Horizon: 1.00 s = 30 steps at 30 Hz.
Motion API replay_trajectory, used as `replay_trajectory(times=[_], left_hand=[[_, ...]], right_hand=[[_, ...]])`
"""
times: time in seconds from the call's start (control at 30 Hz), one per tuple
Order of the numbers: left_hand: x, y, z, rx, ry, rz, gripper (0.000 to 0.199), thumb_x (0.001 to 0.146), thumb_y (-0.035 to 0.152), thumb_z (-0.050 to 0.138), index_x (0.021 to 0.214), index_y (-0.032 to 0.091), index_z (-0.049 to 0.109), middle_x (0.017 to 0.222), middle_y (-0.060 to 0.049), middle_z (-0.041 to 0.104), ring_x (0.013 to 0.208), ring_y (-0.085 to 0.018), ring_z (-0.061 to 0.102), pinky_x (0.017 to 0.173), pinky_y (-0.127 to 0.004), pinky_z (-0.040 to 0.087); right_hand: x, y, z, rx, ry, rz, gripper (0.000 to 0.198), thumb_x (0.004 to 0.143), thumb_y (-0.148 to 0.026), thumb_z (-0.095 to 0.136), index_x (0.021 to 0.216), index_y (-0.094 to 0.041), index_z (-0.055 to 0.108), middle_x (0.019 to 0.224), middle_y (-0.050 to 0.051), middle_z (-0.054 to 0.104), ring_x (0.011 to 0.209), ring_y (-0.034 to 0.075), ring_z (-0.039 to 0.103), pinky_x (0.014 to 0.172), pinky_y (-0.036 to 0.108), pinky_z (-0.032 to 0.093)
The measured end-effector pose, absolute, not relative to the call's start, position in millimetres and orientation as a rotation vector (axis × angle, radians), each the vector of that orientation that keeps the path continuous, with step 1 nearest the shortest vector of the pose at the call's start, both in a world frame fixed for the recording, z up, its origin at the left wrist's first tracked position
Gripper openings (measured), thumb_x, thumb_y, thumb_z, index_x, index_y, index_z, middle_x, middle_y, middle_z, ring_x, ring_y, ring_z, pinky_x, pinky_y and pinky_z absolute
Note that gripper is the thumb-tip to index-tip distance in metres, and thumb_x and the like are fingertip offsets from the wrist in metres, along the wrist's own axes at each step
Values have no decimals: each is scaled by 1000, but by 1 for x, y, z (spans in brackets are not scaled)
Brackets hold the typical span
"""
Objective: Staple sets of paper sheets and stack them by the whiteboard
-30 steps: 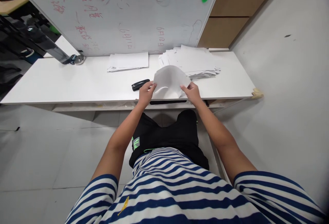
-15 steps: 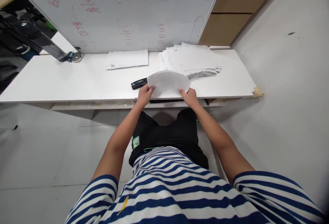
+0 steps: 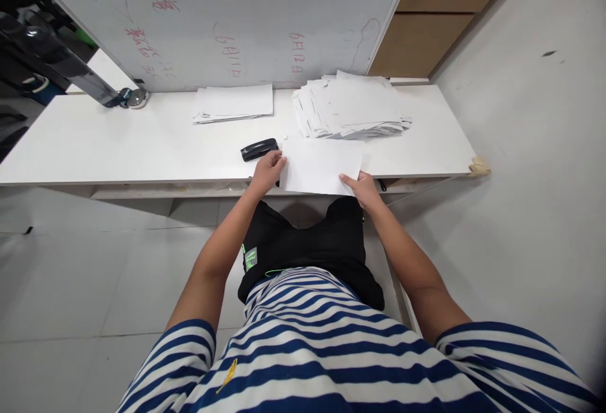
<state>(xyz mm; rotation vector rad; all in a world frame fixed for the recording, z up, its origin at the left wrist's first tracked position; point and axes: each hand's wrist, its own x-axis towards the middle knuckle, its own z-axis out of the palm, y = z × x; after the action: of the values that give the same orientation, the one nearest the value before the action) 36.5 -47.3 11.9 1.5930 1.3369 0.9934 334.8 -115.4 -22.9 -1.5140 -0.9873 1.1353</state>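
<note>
White paper [image 3: 322, 165] lies nearly flat between my hands, over the front edge of the white desk; whether it is one sheet or more I cannot tell. My left hand [image 3: 267, 172] pinches its left edge near the upper corner. At the lower right, my right hand [image 3: 363, 189] grips it with the thumb on top and the fingers underneath, mostly hidden. A black stapler [image 3: 259, 149] rests on the desk just beyond my left hand, apart from the paper.
Behind the paper is a thick, uneven pile of paper [image 3: 360, 107]. A thinner, neater stack [image 3: 234, 102] sits to its left. A clear bottle [image 3: 99, 88] lies at the desk's left end. A whiteboard [image 3: 255, 9] with red writing stands along the back of the desk [image 3: 189, 154].
The paper was bowed and tilted up; now it is flatter and lower. My right hand has shifted slightly right and toward me. The stapler, partly covered before, now shows more fully.
</note>
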Motion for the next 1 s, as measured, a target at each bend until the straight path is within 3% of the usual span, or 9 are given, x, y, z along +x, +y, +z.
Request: replay_trajectory(times=[0.1,0.2,0.4,1.0], left_hand=[[28,-35,23,2006,1513,1011,32,95,36,57,123,24,67,132,-14,68,129,-33,56,110,-51,39],[14,-14,26,2200,1725,899,42,88,34,67,129,25,62,145,-15,58,147,-40,35,117,-58,26],[-7,10,12,2206,1836,506,32,92,36,60,120,22,62,125,-19,64,120,-41,53,99,-56,41],[-19,9,3,2232,1597,583,29,76,39,76,100,26,67,103,-11,69,99,-33,58,86,-46,44]], right_hand=[[334,-123,-33,-1518,-929,1180,53,60,-53,88,97,-16,77,109,12,80,101,30,75,91,45,58],[332,-130,-38,-1556,-922,1203,49,62,-50,88,95,-15,77,107,12,80,99,30,75,88,44,59],[326,-135,-37,-1566,-864,1267,43,62,-44,89,93,-15,78,103,10,81,96,30,76,87,43,61],[315,-124,-31,-1486,-770,1381,42,58,-39,95,88,-16,77,100,9,81,96,29,77,92,45,61]])
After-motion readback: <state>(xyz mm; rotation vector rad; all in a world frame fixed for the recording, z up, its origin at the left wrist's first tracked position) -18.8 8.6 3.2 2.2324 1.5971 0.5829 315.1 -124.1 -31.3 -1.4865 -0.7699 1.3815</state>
